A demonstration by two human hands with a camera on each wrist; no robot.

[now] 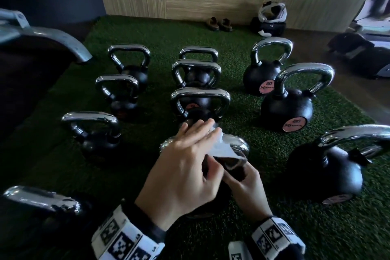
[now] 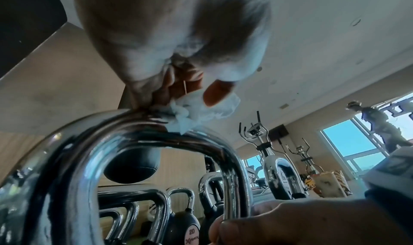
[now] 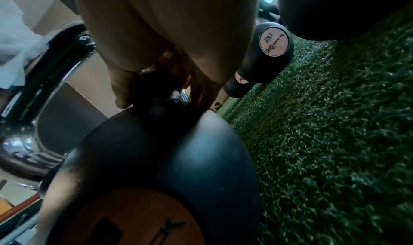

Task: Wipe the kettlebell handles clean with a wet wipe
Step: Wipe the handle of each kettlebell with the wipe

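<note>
Scanning big to small: green turf [image 1: 242, 34] carries about a dozen kettlebells [image 1: 287, 110]; I can't tell which are wiped. Near kettlebell [image 3: 167, 151] at 6 o'clock looks mid-wipe. Right hand [image 1: 247, 183] curls round its handle [image 1: 242, 146] at 4 o'clock, steadying. Left hand [image 1: 185, 167] pinches the wet wipe [image 1: 221, 146] onto the handle top. I reckon most handles remain.

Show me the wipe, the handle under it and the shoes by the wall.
wipe [image 1: 221, 146]: head view, its white middle.
handle [image 2: 234, 178]: left wrist view, its shiny right leg.
shoes [image 1: 213, 23]: head view, top of the left shoe.
</note>
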